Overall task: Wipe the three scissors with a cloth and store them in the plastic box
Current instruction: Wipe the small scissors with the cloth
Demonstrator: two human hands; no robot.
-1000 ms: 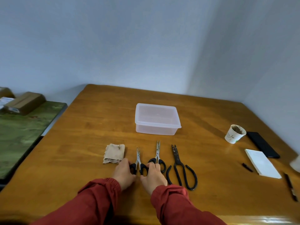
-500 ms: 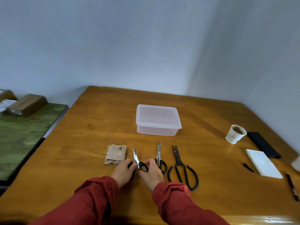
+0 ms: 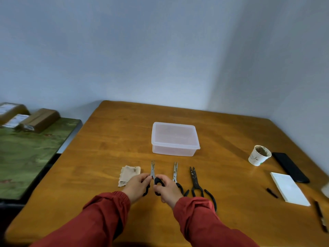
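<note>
Scissors [image 3: 152, 171] handles pinched between fingers [image 3: 145, 177] of left hand [image 3: 137, 187] and right hand [image 3: 168, 190].

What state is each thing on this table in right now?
plastic box: lid on.
cloth: lying on table, not held.
small scissors: handles held by left hand and right hand.
middle scissors: lying on table, untouched.
dark scissors: lying on table, handles spread.
paper cup: upright, stained inside.
phone: screen dark.

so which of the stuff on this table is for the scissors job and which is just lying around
For the job: small scissors, gripped by left hand and right hand; middle scissors; dark scissors; cloth; plastic box, lid on.
Lying about: paper cup; black phone; white notepad; pen; cardboard boxes on the side table.
</note>
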